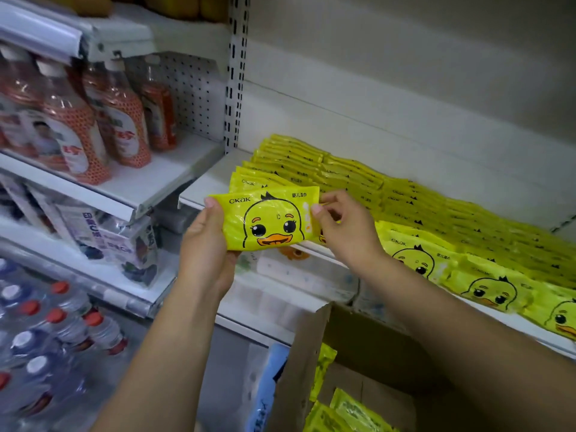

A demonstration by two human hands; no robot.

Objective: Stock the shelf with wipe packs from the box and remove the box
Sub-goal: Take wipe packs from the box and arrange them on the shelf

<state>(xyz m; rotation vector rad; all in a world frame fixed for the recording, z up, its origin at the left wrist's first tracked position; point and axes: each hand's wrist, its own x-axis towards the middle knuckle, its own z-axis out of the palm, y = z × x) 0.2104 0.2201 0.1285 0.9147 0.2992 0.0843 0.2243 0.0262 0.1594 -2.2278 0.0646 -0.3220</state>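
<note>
Two hands hold one yellow wipe pack (268, 221) between them, its duck face turned toward the camera. The left hand (205, 244) grips the pack's left end, with the thumb on the front near the upper corner and the fingers curled behind. The right hand (346, 226) pinches the right end, thumb on the front and fingers behind. The pack sits upright in the air just in front of the white shelf (212, 182), at the left end of the yellow stock and close to the nearest standing pack.

Many more wipe packs (343, 179) already fill the shelf in tight rows that run back to the wall and off to the right. Along the front edge on the right, several packs (417, 257) lean face up and show the same duck.

Below the shelf, at the lower right, stands an open cardboard box (311, 363) with one flap raised. A few yellow packs (349, 410) are inside it.

A slotted metal post (237, 73) divides this bay from the one on the left. There, bottles with orange dotted labels (81, 135) stand on a shelf, and water bottles with red and white caps (56, 325) fill the bottom left.
</note>
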